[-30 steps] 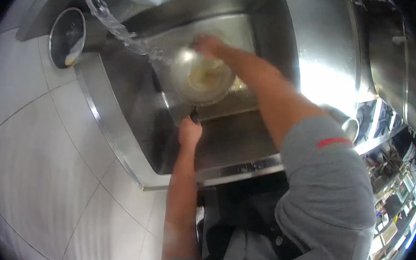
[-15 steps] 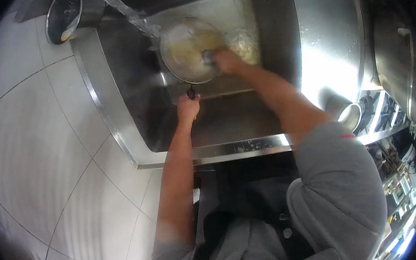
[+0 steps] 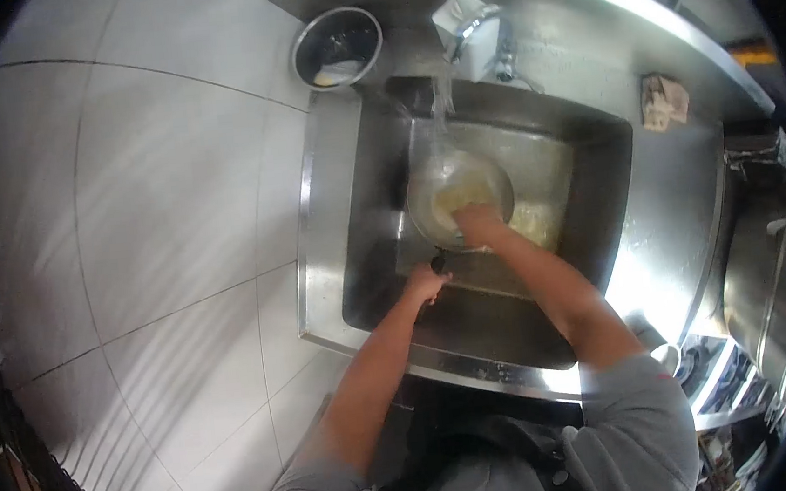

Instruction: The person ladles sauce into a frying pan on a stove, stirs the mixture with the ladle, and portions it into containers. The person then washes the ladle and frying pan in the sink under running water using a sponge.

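A round metal pan (image 3: 492, 181) sits low in the steel sink (image 3: 370, 247), with cloudy yellowish liquid in it. My left hand (image 3: 425, 285) is closed around the pan's dark handle (image 3: 437, 262), on the near side. Inside the pan, my right hand (image 3: 479, 225) reaches down near the rim closest to me. Its fingers are bent and partly hidden, and I cannot make out what they hold. Water (image 3: 441, 101) runs from the faucet (image 3: 475, 28) into the far part of the pan.
A metal bowl (image 3: 338, 49) with something pale in it stands at the sink's far left corner. Crumpled brown paper (image 3: 664, 102) lies on the right-hand counter. White wall tiles (image 3: 173, 190) border the left side. Another metal container (image 3: 667, 359) stands to the right.
The view has shifted, showing the faucet and more counter. My right hand has moved toward the pan's near side; the greyish thing seen at it earlier is now hidden. My left hand keeps the handle.
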Demonstrator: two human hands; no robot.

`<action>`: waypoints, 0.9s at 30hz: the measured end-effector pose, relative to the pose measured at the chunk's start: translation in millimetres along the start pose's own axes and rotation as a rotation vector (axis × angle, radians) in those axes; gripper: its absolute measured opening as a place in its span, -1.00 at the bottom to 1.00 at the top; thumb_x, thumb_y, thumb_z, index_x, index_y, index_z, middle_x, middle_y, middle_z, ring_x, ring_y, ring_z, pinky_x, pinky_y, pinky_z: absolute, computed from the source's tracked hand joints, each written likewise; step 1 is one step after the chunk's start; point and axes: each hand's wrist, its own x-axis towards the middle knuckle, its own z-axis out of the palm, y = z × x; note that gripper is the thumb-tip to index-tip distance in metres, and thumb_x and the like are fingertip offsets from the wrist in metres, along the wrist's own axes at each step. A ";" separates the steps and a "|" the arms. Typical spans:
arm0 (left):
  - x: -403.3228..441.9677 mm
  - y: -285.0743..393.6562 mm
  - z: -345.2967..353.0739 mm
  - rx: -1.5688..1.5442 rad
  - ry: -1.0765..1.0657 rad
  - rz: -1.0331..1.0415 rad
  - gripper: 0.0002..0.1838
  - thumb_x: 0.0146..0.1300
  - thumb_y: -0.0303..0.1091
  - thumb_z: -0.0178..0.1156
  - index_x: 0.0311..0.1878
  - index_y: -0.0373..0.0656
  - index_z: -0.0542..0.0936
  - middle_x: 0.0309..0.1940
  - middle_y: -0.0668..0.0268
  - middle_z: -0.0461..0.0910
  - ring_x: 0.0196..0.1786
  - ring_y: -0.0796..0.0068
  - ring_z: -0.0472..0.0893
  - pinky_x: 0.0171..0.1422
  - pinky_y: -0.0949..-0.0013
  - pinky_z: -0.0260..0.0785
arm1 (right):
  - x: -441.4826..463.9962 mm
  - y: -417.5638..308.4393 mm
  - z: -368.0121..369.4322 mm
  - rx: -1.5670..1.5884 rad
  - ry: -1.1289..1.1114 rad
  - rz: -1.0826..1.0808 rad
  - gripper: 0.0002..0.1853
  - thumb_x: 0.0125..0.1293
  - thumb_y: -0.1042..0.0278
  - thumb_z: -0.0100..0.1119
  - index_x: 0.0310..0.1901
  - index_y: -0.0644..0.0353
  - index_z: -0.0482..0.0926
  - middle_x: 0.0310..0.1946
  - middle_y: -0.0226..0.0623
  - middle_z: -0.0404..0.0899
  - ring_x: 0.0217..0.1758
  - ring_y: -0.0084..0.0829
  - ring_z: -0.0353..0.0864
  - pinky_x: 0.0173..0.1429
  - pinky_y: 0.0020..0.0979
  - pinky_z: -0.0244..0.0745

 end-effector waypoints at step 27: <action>27.7 -23.7 14.5 -0.071 -0.153 0.072 -0.53 0.39 -0.09 0.26 0.05 -0.36 0.49 -0.62 0.21 0.52 -0.70 0.40 0.50 -0.59 0.28 0.39 | 97.6 -141.4 -321.2 0.327 1.394 0.093 -0.69 0.24 0.43 0.09 0.03 0.26 0.52 -0.05 -0.04 0.59 0.10 -0.03 0.55 0.18 -0.02 0.41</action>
